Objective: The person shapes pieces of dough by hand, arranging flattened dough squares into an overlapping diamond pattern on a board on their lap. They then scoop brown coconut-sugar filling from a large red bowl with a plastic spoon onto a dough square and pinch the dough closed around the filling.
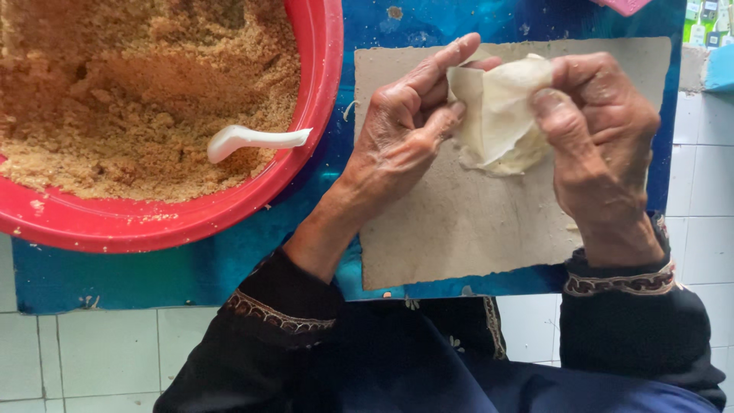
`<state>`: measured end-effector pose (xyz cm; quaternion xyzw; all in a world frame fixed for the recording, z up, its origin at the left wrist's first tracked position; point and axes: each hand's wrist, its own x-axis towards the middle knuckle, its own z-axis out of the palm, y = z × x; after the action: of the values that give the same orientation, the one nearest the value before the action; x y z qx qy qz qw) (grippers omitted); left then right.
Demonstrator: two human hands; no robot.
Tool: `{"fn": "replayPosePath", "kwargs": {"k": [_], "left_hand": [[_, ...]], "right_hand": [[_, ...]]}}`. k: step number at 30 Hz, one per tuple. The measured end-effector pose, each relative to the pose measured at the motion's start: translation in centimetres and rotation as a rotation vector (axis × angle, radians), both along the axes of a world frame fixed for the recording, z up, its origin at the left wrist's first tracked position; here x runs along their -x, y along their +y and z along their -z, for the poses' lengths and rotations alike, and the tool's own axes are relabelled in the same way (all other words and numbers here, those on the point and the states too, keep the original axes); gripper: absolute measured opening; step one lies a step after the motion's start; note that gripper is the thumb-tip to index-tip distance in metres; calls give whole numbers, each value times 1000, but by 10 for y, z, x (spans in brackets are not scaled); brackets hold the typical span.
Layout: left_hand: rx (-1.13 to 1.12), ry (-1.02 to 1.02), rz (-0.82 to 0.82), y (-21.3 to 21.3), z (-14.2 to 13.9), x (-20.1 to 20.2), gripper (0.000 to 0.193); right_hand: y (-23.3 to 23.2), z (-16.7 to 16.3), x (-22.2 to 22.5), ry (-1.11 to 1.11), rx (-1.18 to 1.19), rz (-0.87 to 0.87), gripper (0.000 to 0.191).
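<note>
Your left hand (405, 130) and right hand (596, 145) both pinch 1 thin pale wrapper (497, 115) above the grey board (466, 222).

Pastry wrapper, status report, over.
Left hand and right hand both pinch the pastry wrapper, folded, above the grey board. Nothing in the way.
</note>
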<state>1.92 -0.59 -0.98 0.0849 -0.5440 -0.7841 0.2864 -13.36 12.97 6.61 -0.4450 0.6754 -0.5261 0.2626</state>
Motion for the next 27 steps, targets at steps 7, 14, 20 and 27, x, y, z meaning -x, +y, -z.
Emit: {"fn": "replayPosePath", "kwargs": {"k": [7, 14, 20, 27], "left_hand": [[-310, 113, 93, -5, -6, -2, 63], [-346, 121, 89, -6, -6, -3, 60], [-231, 71, 5, -5, -5, -2, 55], [-237, 44, -62, -6, -5, -3, 49]], "right_hand": [[17, 1, 26, -473, 201, -49, 13], [31, -4, 37, -546, 147, -4, 28], [32, -2, 38, -830, 151, 41, 17], [30, -12, 41, 169, 13, 35, 18]]}}
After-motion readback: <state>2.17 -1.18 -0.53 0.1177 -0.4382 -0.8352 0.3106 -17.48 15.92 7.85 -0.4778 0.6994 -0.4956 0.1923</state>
